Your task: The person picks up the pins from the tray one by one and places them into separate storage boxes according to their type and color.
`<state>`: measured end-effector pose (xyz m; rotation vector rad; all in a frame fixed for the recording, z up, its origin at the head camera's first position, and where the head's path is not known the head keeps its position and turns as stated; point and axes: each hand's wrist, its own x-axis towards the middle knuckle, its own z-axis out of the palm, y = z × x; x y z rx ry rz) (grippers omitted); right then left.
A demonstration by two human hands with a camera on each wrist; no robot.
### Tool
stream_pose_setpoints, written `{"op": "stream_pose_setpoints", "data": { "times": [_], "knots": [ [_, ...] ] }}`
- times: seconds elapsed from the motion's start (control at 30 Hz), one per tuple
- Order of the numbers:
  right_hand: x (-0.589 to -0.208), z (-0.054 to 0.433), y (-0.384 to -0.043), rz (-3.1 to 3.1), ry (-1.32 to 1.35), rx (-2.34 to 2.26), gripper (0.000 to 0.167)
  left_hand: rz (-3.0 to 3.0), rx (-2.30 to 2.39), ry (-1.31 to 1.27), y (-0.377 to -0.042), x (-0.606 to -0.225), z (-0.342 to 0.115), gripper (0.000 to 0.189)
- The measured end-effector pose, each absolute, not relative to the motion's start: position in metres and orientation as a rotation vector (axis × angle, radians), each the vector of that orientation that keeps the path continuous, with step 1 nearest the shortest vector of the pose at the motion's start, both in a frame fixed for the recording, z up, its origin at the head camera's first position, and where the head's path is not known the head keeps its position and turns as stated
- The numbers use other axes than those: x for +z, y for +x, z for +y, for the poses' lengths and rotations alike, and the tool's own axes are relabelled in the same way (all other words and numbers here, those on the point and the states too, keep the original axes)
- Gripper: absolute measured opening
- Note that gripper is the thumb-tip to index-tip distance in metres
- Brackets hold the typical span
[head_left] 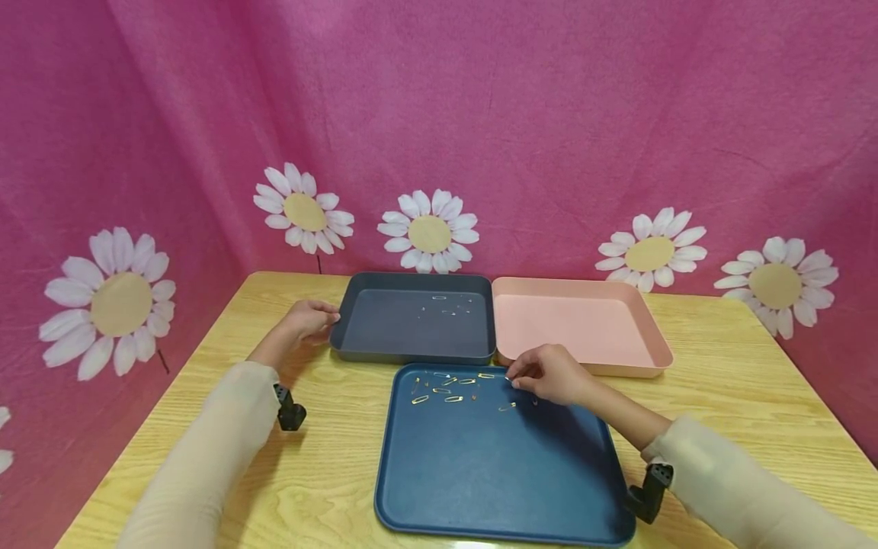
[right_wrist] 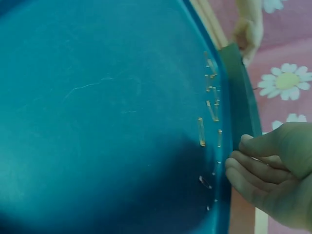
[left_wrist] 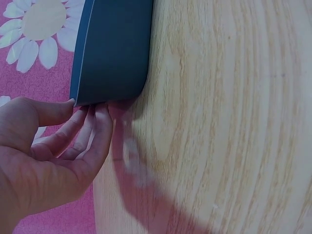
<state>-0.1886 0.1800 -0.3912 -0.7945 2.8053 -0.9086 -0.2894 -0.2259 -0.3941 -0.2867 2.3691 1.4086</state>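
One daisy-printed magenta cloth [head_left: 480, 114] filled the upper half of the head view, above a wood-grain table [head_left: 329, 473]. At lower centre lay a flat blue tray [head_left: 494, 473]; above it stood a dark grey tray [head_left: 391, 320], centre-left, and a pink tray [head_left: 583, 328], centre-right. At centre-left, the left hand [head_left: 309, 322] gripped the dark grey tray's left end, thumb at the rim. The right hand [head_left: 549, 374] hovered over the blue tray's upper edge, thumb and fingertips drawn narrowly together; whether they pinched anything could not be told. Smallest were the gold safety pins [right_wrist: 201, 131], strewn along the blue tray's top in the head view, and a few silver-looking pins [head_left: 439, 297] toward the right of the dark grey tray. All looked light, stiff and springy, probably slippery on such smooth surfaces, hardly fragile; a fingertip pinch across the long sides seemed the best hold.
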Motion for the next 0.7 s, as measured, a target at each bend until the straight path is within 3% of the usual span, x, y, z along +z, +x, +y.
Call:
{"op": "stream_pose_setpoints", "data": {
  "times": [0.7],
  "knots": [
    [-0.396,0.175,-0.166,2.898,-1.112,-0.562,0.021,2.375,1.400,-0.298,-0.287,-0.392,-0.225,0.040]
  ]
}}
